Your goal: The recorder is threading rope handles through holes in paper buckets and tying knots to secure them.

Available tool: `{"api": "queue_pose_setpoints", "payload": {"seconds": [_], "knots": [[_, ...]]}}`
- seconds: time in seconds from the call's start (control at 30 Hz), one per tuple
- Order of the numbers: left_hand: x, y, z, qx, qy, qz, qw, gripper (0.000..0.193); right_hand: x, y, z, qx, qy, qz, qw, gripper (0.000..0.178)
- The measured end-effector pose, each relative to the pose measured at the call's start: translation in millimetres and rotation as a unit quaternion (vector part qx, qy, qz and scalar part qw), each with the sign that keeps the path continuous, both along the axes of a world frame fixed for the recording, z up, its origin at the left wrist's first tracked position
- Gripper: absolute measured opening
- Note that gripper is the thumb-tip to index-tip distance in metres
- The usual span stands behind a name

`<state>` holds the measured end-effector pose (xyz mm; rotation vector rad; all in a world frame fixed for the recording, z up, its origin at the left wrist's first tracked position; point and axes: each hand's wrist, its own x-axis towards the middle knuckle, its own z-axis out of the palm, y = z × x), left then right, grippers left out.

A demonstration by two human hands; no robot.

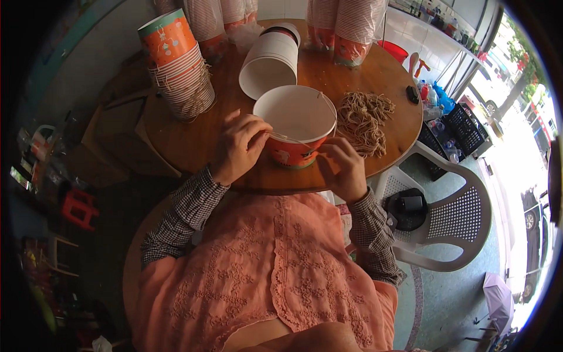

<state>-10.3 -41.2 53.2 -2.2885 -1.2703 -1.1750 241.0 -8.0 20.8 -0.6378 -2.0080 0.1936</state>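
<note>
head view: l. hand [240, 144], at abt 8 o'clock of the orange tub [295, 154], pinches thin string [288, 139] betw. thumb & fingers nr the rim. r. hand [345, 169], abt 4 o'clock, has fingers bent by the tub's side; can't tell if it grips the string. tub stands upright, white inside, nr the close edge of the round wooden table [319, 69]; string runs across its front just below the rim. at 3 o'clock, a loose string pile [366, 120]. at 11, white nested tubs [275, 50] on their side. at 10, a tilted stack of orange tubs [182, 82] w/ strings hanging off. at 1, plastic-wrapped stacks [352, 35]. off-table at 4, a pale plastic chair [463, 214] w/ a blk item [404, 217] on the seat.
</note>
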Motion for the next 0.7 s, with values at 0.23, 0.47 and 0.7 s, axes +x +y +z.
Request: {"api": "queue_pose_setpoints", "payload": {"seconds": [0.23, 0.47, 0.7], "knots": [[38, -13, 6, 0.002, 0.112, -0.035, 0.993, 0.042, -13, -6, -6, 0.062, -0.07, -0.009, 0.996, 0.026], [37, 9, -9, -0.024, 0.035, -0.071, 0.997, 0.029, -8, -7, -9, 0.053, -0.066, -0.056, 0.995, 0.029], [23, -4, 17, 0.033, 0.129, -0.022, 0.991, 0.013, -2, 13, -25, -0.076, 0.042, -0.157, 0.984, 0.04]]}}
